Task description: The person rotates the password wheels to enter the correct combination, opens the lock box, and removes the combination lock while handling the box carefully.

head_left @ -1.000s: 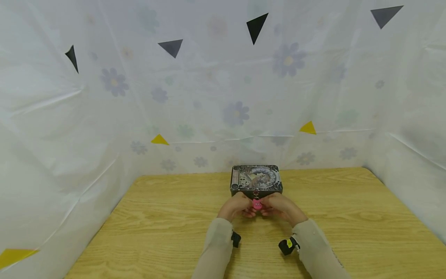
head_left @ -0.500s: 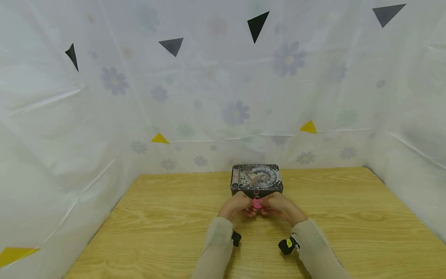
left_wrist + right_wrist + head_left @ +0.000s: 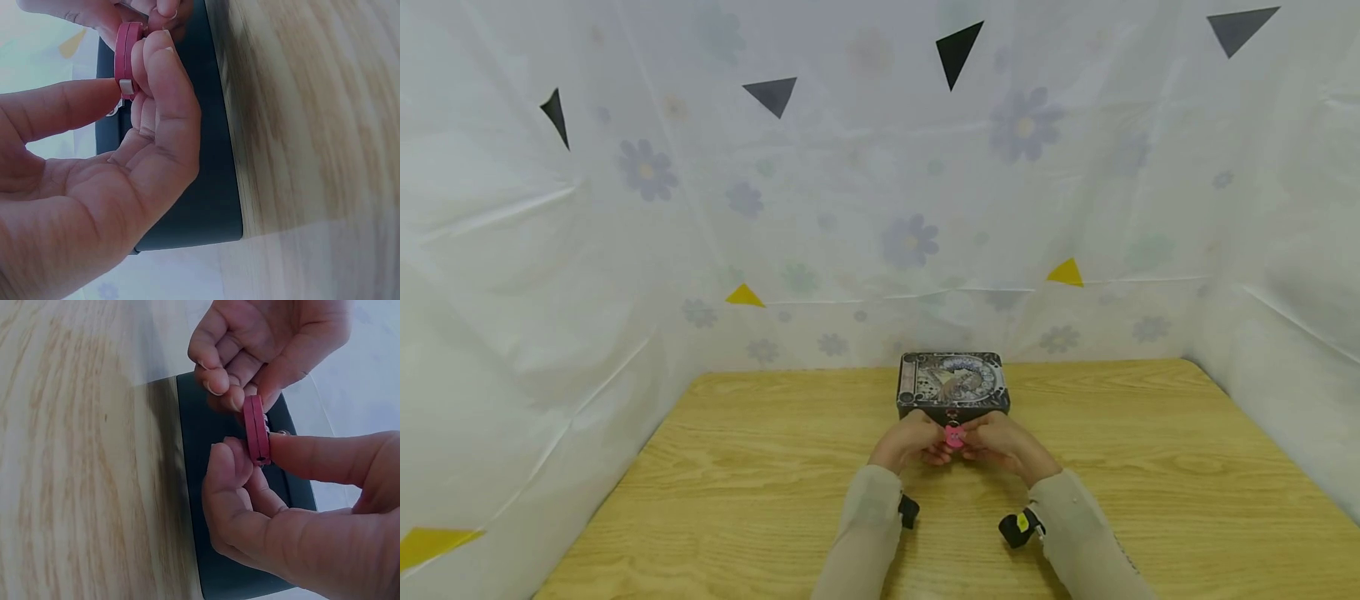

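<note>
A small pink padlock (image 3: pixel 954 437) with a cartoon-animal outline hangs at the front of a dark tin box (image 3: pixel 953 383) with a patterned lid. Its metal loop shows just above it, by the box's clasp. From the left, my left hand (image 3: pixel 913 439) pinches the padlock between thumb and curled fingers. On the opposite side my right hand (image 3: pixel 1000 442) pinches it likewise. Seen edge-on in the left wrist view, the padlock (image 3: pixel 128 59) has a silver piece on its side. The right wrist view shows small silver parts on the padlock's face (image 3: pixel 257 430).
The box stands near the back edge of a wood-grain table (image 3: pixel 760 475). Behind it hangs a pale flowered sheet (image 3: pixel 850 208) with black, grey and yellow triangles. Both wrists wear small black cameras (image 3: pixel 1017 528).
The head view has shifted very slightly. Both hands stay on the padlock, and the box has not visibly moved.
</note>
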{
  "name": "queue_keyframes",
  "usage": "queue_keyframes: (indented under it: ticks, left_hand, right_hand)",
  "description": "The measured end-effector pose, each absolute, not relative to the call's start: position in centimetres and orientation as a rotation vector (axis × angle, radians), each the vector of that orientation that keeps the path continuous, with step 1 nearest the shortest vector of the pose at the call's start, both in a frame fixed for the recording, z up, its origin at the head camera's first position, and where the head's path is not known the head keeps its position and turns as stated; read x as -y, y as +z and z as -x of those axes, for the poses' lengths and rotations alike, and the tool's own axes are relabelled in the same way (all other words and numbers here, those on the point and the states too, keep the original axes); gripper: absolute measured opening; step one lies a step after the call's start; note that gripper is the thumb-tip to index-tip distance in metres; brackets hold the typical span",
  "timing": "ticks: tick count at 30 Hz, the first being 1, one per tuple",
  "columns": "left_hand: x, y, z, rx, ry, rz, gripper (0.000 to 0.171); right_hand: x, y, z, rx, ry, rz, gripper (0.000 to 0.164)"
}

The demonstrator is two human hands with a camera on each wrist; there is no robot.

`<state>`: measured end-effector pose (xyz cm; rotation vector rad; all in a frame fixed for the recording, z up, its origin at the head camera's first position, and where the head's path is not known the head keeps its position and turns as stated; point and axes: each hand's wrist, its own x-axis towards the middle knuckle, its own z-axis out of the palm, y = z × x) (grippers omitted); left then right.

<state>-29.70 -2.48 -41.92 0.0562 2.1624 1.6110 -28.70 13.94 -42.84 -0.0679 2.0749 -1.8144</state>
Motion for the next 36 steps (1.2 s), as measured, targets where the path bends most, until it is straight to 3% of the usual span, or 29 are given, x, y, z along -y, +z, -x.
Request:
queue_keyframes:
  ticks: [36]
  left_hand:
    - [2.28, -41.50, 29.55, -2.227, 1.587, -0.046, 0.018]
  right_hand:
    - [-13.65, -42.92, 28.81, -2.086, -1.834, 0.030, 0.028]
